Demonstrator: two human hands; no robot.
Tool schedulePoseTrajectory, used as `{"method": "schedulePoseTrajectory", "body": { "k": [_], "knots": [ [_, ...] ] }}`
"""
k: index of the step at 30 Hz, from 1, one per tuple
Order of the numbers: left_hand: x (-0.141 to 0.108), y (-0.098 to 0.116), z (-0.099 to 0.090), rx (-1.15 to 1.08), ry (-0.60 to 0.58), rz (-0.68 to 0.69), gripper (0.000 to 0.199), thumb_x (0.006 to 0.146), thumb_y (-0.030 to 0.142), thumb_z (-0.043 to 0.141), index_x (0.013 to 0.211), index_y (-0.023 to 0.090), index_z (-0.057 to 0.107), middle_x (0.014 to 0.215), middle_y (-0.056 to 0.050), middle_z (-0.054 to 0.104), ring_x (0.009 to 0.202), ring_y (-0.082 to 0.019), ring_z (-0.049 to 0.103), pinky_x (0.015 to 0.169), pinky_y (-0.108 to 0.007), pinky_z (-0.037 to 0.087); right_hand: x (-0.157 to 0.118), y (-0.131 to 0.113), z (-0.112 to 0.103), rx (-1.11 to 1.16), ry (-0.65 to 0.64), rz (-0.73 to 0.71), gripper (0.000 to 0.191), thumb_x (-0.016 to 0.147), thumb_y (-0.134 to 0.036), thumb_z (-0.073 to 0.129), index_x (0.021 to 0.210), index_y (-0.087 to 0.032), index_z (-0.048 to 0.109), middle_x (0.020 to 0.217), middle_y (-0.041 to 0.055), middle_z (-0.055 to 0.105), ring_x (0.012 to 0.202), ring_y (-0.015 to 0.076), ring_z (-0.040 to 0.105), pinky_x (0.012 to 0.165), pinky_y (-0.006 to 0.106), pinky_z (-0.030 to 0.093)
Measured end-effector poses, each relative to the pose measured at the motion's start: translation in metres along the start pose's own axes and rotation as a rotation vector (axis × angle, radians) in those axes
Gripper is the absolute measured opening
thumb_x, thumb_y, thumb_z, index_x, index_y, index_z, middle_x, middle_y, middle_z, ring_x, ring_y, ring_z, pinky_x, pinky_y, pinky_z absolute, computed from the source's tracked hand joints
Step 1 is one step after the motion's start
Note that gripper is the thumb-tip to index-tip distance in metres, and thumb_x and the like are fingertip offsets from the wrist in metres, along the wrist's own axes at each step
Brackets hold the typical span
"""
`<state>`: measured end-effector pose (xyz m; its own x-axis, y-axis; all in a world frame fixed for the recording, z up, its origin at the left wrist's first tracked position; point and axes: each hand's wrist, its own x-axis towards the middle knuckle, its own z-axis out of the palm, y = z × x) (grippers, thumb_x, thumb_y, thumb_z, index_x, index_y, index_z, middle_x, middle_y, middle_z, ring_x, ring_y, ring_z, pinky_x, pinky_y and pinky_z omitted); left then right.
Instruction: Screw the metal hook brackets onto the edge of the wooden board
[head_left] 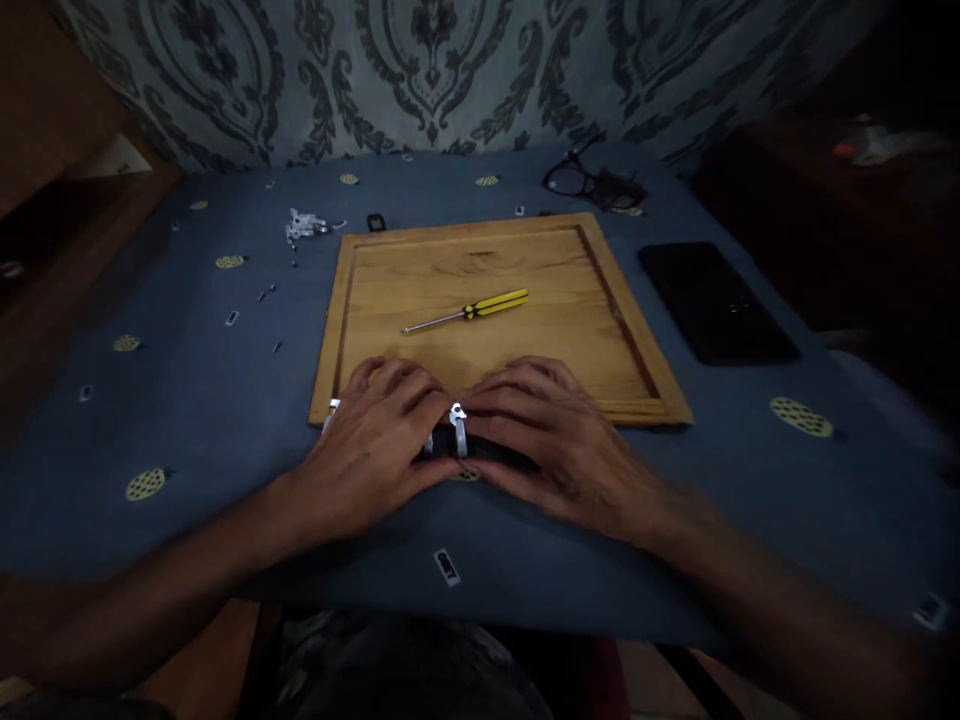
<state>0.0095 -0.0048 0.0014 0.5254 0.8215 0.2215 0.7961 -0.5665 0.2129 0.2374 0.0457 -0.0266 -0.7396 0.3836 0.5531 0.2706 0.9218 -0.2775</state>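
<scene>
On the left part of the table (202, 420), spread with a blue cloth, a few small screws (277, 347) lie loose between its left edge and the wooden board (491, 255). Farther back, toward the table's far edge, sits a cluster of silver metal parts (306, 225). A bit of silver metal (334, 404) shows beside the left hand (379, 425), at the board's near left corner. That hand is curled over a dark bar (444, 440), fingers on the far side and thumb on the near side. A small black square piece (376, 222) lies just beyond the board's far edge, near its far left corner. The bar is at the middle of the board's near edge, mostly hidden, with a silver clip (459, 430) showing between the hands. A yellow screwdriver (480, 308) lies mid-board, tip leftward. The right hand (559, 430) closes likewise on the bar's right part. Glasses (592, 187) rest beyond the far right corner; a black tablet (716, 303) lies beside the board's right edge.
</scene>
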Motion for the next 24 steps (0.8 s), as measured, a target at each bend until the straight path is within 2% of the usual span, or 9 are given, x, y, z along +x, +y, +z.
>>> {"method": "schedulePoseTrajectory", "body": {
  "k": [5,17,24],
  "knots": [
    [-0.0004,0.0003,-0.0014,-0.023,-0.010,0.005,0.038,0.100,0.053,0.068,0.113,0.017,0.069,0.112,-0.010,0.073,0.110,-0.030,0.061,0.100,-0.051,0.049,-0.0007,0.0002,-0.0014,0.019,-0.018,0.001,0.020,0.102,-0.034,0.065,0.112,-0.019,0.074,0.112,0.0086,0.080,0.108,0.0256,0.070,0.099,0.050,0.053],
    [0.0009,0.0021,0.0008,-0.093,0.002,-0.076,0.035,0.090,0.043,0.083,0.110,0.019,0.068,0.111,-0.007,0.073,0.105,-0.029,0.065,0.094,-0.049,0.051,-0.0021,0.0017,-0.0037,0.012,0.002,0.011,0.021,0.104,-0.033,0.062,0.115,-0.019,0.072,0.113,0.0091,0.081,0.107,0.0252,0.073,0.101,0.050,0.054],
    [0.0028,0.0042,0.0002,-0.088,0.012,-0.084,0.033,0.089,0.043,0.084,0.106,0.018,0.068,0.108,-0.006,0.074,0.102,-0.029,0.066,0.091,-0.048,0.051,-0.0022,0.0005,-0.0059,-0.002,-0.007,0.017,0.022,0.104,-0.034,0.061,0.115,-0.018,0.073,0.111,0.0101,0.081,0.107,0.0251,0.073,0.102,0.050,0.055]
  ]
}}
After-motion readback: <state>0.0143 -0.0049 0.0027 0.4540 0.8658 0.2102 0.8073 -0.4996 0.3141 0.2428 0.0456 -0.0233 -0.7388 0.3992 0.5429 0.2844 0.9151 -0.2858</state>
